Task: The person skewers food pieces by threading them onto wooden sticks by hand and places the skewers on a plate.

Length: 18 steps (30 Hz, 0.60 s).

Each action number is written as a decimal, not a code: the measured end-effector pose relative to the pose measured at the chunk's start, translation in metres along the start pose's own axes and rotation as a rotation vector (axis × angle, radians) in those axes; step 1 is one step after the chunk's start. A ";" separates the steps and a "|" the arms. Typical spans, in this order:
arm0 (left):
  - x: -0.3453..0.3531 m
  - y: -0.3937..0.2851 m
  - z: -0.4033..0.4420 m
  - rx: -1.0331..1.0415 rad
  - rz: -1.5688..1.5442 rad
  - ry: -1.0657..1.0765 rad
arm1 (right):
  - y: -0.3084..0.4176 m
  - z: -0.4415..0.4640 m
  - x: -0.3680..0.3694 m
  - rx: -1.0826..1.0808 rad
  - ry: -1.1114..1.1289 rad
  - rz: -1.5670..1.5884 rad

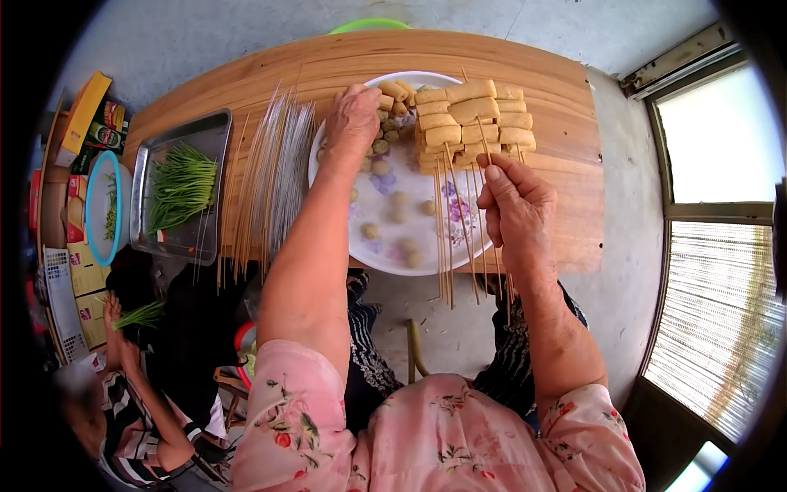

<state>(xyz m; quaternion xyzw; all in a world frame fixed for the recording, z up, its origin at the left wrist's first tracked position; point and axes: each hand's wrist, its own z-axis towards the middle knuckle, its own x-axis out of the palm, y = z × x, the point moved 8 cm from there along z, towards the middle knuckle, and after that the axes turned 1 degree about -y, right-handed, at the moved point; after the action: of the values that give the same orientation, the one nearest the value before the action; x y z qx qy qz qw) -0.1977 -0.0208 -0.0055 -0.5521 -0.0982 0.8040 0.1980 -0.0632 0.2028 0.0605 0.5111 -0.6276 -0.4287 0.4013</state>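
Note:
At the upper left of a white floral tray (385, 246), my left hand (352, 119) is beside a small group of tan rolls (397, 88); its fingertips are partly hidden, and what they hold cannot be made out. My right hand (518, 201) pinches a thin wooden skewer (483, 138), whose upper end meets a tan roll (474, 110) on the stack. The stacked rolls (443, 135) carry several more skewers pointing toward me. Small round greenish pieces (381, 147) lie on the tray.
Wooden and metal skewers (287, 156) lie left of the tray on the wooden table (566, 98). Farther left are a metal tray (223, 131) of green stalks (184, 187) and a blue-rimmed basin (119, 205). A co-worker (135, 394) holds green stalks at lower left.

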 end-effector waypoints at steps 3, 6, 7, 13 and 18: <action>-0.006 -0.006 -0.002 -0.013 0.075 -0.038 | 0.000 0.000 0.001 -0.006 -0.007 0.001; -0.008 -0.003 -0.006 -0.066 0.052 -0.084 | 0.001 -0.002 0.001 0.000 -0.005 0.001; -0.009 0.000 -0.008 -0.067 0.022 -0.113 | 0.002 -0.002 0.000 0.001 -0.003 0.001; -0.024 0.030 -0.029 -0.534 -0.792 -0.023 | -0.003 0.003 0.008 -0.159 0.137 -0.232; -0.039 0.010 -0.067 -0.858 -1.519 -0.019 | -0.002 -0.012 0.034 -0.225 0.296 -0.394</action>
<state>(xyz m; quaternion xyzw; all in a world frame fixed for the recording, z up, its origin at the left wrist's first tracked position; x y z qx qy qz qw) -0.1257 -0.0511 -0.0010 -0.3577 -0.7355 0.3527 0.4547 -0.0564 0.1674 0.0641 0.6327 -0.3989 -0.4860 0.4521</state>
